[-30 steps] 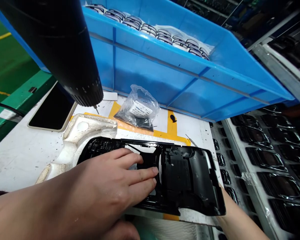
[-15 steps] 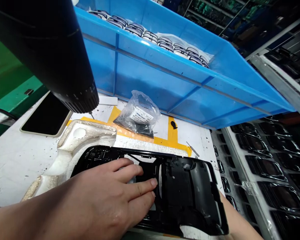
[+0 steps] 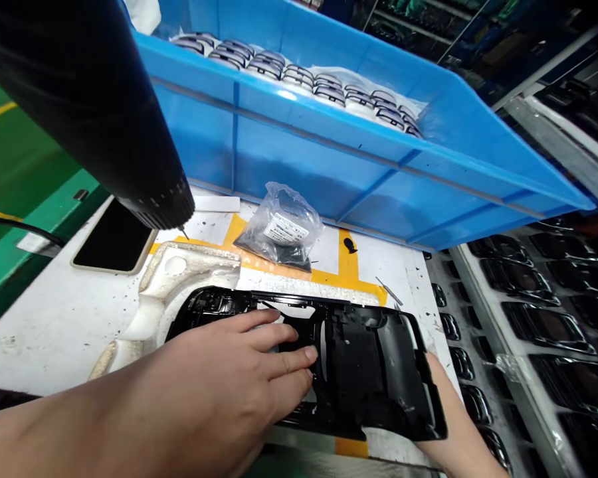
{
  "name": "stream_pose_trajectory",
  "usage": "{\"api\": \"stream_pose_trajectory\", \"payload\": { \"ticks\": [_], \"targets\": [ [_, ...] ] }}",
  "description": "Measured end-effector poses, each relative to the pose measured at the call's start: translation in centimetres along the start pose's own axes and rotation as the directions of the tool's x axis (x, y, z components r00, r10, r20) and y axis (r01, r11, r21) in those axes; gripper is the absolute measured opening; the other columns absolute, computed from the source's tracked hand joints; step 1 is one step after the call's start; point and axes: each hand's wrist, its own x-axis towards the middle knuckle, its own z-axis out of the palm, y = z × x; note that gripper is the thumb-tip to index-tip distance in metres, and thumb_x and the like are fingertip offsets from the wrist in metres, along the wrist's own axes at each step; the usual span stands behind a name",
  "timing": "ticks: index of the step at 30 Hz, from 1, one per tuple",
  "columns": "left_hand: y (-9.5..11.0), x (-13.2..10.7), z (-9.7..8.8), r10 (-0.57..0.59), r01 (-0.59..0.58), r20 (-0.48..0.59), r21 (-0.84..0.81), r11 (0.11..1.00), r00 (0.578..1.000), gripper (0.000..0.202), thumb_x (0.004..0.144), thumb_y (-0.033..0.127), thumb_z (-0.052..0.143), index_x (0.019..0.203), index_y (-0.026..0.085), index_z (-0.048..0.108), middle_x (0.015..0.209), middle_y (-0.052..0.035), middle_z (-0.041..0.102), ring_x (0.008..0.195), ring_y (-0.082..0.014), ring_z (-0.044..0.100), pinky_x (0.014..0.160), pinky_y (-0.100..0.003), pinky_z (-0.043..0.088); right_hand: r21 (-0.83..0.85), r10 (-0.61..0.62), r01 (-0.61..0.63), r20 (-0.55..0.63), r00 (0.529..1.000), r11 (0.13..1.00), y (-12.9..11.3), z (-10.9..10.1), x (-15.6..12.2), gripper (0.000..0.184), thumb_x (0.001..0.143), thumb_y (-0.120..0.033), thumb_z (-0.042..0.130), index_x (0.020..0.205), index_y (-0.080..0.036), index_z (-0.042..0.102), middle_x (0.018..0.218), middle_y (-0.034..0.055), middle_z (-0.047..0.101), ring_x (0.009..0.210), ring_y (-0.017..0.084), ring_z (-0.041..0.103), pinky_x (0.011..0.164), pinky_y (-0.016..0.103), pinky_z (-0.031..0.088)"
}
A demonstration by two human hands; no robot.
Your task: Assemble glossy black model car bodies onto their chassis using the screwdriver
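Observation:
A long black plastic housing [image 3: 353, 358] with cut-outs lies over a white foam block [image 3: 154, 295] on the table. My left hand [image 3: 239, 372] rests flat on the left and middle part of the housing, its fingers stretched out to the right. My right hand [image 3: 451, 425] is at the right end of the housing, against its edge; its fingers are hidden behind or beneath it. At upper left, above the foam, a black electric screwdriver [image 3: 144, 153] points down with its thin bit exposed. Neither hand touches it.
Behind stands a big blue bin [image 3: 303, 146] holding rows of shiny curved parts [image 3: 299, 76]. In front of it lie a labelled plastic bag [image 3: 284, 226], a phone [image 3: 112, 239], a small black piece [image 3: 349, 245] and a thin tool [image 3: 389, 291]. Black parts [image 3: 543, 325] fill racks at right.
The view has shifted slightly, so the foam and phone appear farther right. Both hands stay on the housing, whose right end appears a little higher in the picture.

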Motion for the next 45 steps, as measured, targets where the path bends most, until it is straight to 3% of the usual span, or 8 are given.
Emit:
{"api": "stream_pose_trajectory", "payload": {
  "ticks": [4, 10, 15, 19, 24, 30, 37, 45],
  "targets": [
    [-0.3, 0.1, 0.1, 0.021, -0.021, 0.023, 0.018, 1.000, 1.000, 0.044, 0.097, 0.028, 0.054, 0.140, 0.017, 0.058, 0.147, 0.0005, 0.061, 0.134, -0.0245, 0.057, 0.122, -0.039, 0.033, -0.194, -0.139, 0.149, 0.061, 0.988, 0.970, -0.7, -0.6, 0.4, 0.032, 0.085, -0.023, 0.058, 0.113, -0.018, 0.071, 0.109, 0.0099, 0.075, 0.099, 0.027, 0.073, 0.085, 0.032, 0.062],
    [0.0, 0.7, -0.3, -0.008, 0.002, 0.131, 0.046, 0.999, 0.991, 0.044, 0.096, 0.024, 0.052, 0.139, 0.013, 0.060, 0.146, -0.0054, 0.061, 0.141, -0.0322, 0.051, 0.123, -0.048, 0.034, -0.426, -0.081, 0.206, 0.292, 0.953, 0.881, -2.0, -2.1, 2.1, 0.045, 0.085, -0.011, 0.043, 0.124, -0.021, 0.065, 0.128, 0.0107, 0.068, 0.121, 0.024, 0.065, 0.099, 0.034, 0.056],
    [0.2, 1.1, -0.2, -0.027, 0.020, 0.156, 0.045, 0.999, 0.987, 0.040, 0.095, 0.023, 0.052, 0.131, 0.011, 0.065, 0.140, -0.0115, 0.066, 0.135, -0.0348, 0.056, 0.120, -0.053, 0.039, -0.553, -0.011, 0.248, 0.395, 0.918, 0.796, -3.5, -4.4, 3.7, 0.024, 0.089, -0.019, 0.048, 0.093, -0.023, 0.071, 0.093, 0.0066, 0.076, 0.083, 0.020, 0.074, 0.072, 0.027, 0.058],
    [0.2, 1.2, 0.1, -0.030, 0.023, 0.144, 0.052, 0.998, 0.989, 0.034, 0.090, 0.022, 0.056, 0.119, 0.012, 0.070, 0.131, -0.0109, 0.071, 0.130, -0.0334, 0.060, 0.119, -0.051, 0.040, -0.643, -0.044, 0.285, 0.364, 0.930, 0.711, -7.3, -5.8, 7.1, 0.017, 0.088, -0.020, 0.054, 0.076, -0.022, 0.066, 0.073, 0.0034, 0.070, 0.060, 0.017, 0.063, 0.054, 0.026, 0.045],
    [0.3, 1.0, 0.1, -0.043, 0.035, 0.132, 0.061, 0.998, 0.990, 0.038, 0.087, 0.025, 0.058, 0.121, 0.013, 0.068, 0.131, -0.0100, 0.071, 0.132, -0.0330, 0.060, 0.120, -0.050, 0.039, -0.667, -0.203, 0.363, 0.308, 0.929, 0.651, -13.0, -1.6, 14.3, 0.026, 0.103, -0.022, 0.043, 0.116, -0.018, 0.065, 0.118, 0.0073, 0.070, 0.108, 0.018, 0.065, 0.095, 0.033, 0.051],
    [0.5, 1.0, -0.1, -0.054, 0.041, 0.155, 0.083, 0.996, 0.986, 0.040, 0.087, 0.031, 0.061, 0.121, 0.012, 0.069, 0.133, -0.0112, 0.070, 0.134, -0.0331, 0.058, 0.122, -0.050, 0.036, -0.754, -0.047, 0.349, 0.391, 0.919, 0.557, -14.3, 3.7, 20.5, 0.029, 0.098, -0.040, 0.062, 0.114, -0.015, 0.066, 0.114, 0.0082, 0.067, 0.104, 0.019, 0.066, 0.094, 0.041, 0.056],
    [0.3, 1.1, -0.2, -0.036, 0.020, 0.163, 0.098, 0.995, 0.986, 0.037, 0.088, 0.033, 0.061, 0.119, 0.014, 0.069, 0.130, -0.0116, 0.071, 0.131, -0.0327, 0.059, 0.121, -0.050, 0.036, -0.733, 0.062, 0.409, 0.521, 0.852, 0.544, -13.4, 3.7, 21.6, 0.029, 0.099, -0.041, 0.061, 0.109, -0.015, 0.066, 0.109, 0.0063, 0.068, 0.097, 0.017, 0.066, 0.088, 0.037, 0.057],
    [0.7, 1.5, -0.9, -0.063, 0.032, 0.228, 0.136, 0.990, 0.972, 0.031, 0.088, 0.035, 0.064, 0.111, 0.015, 0.071, 0.121, -0.0077, 0.075, 0.127, -0.0302, 0.061, 0.122, -0.043, 0.035, -0.681, -0.002, 0.462, 0.560, 0.829, 0.568, -11.3, 3.8, 21.1, 0.030, 0.100, -0.042, 0.058, 0.105, -0.013, 0.066, 0.100, 0.0041, 0.067, 0.089, 0.016, 0.065, 0.081, 0.033, 0.057]
  ]
}}
